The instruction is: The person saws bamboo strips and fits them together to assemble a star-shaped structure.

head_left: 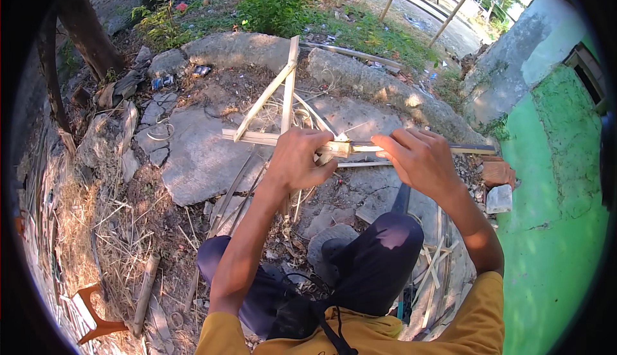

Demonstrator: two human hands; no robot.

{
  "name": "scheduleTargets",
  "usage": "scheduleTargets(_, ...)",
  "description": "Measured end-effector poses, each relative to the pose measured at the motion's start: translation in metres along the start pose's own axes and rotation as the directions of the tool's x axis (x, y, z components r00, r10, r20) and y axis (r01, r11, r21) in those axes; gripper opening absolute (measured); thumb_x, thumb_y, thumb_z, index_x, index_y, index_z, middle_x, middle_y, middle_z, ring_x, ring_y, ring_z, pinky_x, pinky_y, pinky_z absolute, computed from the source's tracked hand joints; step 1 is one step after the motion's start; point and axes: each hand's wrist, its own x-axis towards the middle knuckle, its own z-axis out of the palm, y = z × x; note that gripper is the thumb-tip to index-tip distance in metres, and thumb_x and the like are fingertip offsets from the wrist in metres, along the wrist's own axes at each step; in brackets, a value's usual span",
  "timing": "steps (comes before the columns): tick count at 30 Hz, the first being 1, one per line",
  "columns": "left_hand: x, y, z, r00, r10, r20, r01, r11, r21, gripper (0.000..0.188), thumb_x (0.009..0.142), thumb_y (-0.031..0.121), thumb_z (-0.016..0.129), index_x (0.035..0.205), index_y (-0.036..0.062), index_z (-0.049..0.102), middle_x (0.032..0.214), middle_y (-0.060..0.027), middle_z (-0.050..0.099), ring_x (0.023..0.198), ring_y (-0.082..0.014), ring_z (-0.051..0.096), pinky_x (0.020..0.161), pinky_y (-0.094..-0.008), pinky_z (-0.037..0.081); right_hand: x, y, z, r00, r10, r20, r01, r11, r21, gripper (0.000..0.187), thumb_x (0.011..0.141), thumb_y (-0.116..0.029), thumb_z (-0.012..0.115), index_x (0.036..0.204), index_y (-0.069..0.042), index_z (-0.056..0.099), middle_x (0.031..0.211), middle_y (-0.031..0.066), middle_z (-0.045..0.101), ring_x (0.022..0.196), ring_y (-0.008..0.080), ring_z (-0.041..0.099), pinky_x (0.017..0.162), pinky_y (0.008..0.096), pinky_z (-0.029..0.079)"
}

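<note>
My left hand is closed around the crosspiece of a frame of pale split bamboo. Upright and slanting bamboo strips rise from it and meet at the top in a narrow triangle. Just past my left fingers, a short pale bamboo piece sits at the joint. A long bamboo strip, dark on top and pale along its lower edge, runs from there to the right. My right hand pinches this strip between thumb and fingers. The palm side of both hands is hidden.
Broken concrete slabs lie in front of me, with bamboo shavings at the left. A green wall stands close on the right beside bricks. An orange-brown plastic object lies low left. Cut strips lie by my right leg.
</note>
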Motion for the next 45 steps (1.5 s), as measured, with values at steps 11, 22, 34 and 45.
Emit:
scheduleTargets(11, 0.005, 0.019, 0.008, 0.943, 0.237, -0.234, -0.243, 0.970, 0.000, 0.030, 0.063, 0.016, 0.080, 0.083, 0.0066, 0.060, 0.075, -0.0083, 0.060, 0.073, -0.0331, 0.063, 0.070, -0.0430, 0.046, -0.025, 0.028, 0.047, 0.729, -0.179, 0.660, -0.656, -0.460, 0.599, 0.035, 0.114, -0.031, 0.045, 0.113, 0.000, 0.062, 0.071, 0.0051, 0.061, 0.052, 0.0041, 0.044, 0.046, 0.0216, 0.034)
scheduleTargets(22, -0.001, 0.023, 0.007, 0.987, -0.032, -0.158, 0.038, 0.999, 0.035, 0.028, 0.073, 0.019, 0.079, 0.093, 0.0036, 0.068, 0.070, -0.0133, 0.061, 0.073, -0.0364, 0.065, 0.071, -0.0470, 0.049, -0.016, -0.008, 0.029, 0.951, 0.215, -0.222, -0.157, 0.955, 0.251, 0.038, 0.086, -0.011, 0.079, 0.123, -0.015, 0.070, 0.094, 0.0065, 0.069, 0.070, 0.0253, 0.069, 0.061, 0.0372, 0.053)
scheduleTargets(34, -0.007, 0.016, 0.019, 0.982, 0.168, -0.086, -0.129, 0.931, 0.343, 0.033, 0.066, 0.020, 0.081, 0.096, 0.0112, 0.070, 0.081, -0.0052, 0.066, 0.085, -0.0273, 0.067, 0.080, -0.0416, 0.049, 0.016, 0.017, -0.018, 0.858, 0.143, 0.493, -0.221, 0.970, 0.104, 0.021, 0.095, -0.021, 0.065, 0.111, -0.012, 0.075, 0.075, 0.0122, 0.069, 0.063, 0.0332, 0.065, 0.061, 0.0442, 0.050)
scheduleTargets(45, 0.004, 0.036, 0.012, 0.932, 0.204, -0.300, -0.192, 0.979, 0.071, 0.032, 0.061, 0.014, 0.081, 0.084, 0.0088, 0.060, 0.077, -0.0039, 0.057, 0.074, -0.0273, 0.059, 0.072, -0.0404, 0.043, -0.018, 0.044, 0.043, 0.650, -0.348, 0.675, -0.756, -0.214, 0.618, 0.040, 0.105, -0.036, 0.062, 0.115, 0.002, 0.072, 0.069, -0.0034, 0.056, 0.059, 0.0038, 0.049, 0.049, 0.0201, 0.029)
